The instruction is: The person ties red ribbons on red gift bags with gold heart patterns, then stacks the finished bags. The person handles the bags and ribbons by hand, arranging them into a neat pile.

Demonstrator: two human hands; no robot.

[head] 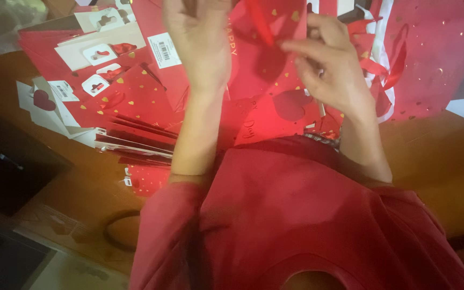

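Head view: right hand (331,64) fingers pinch a red ribbon (261,24) above the red gift bag (264,102); left hand (200,43), fingers loosely curled, hovers just left of it

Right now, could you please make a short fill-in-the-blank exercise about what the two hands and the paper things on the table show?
1. The right hand pinches a thin ribbon whose colour is ____.
2. The red paper bag under both hands carries small hearts coloured ____.
3. The left hand is raised over the bag, and its image is ____ by motion.
4. The table is made of brown ____.

Missing words: red; gold; blurred; wood
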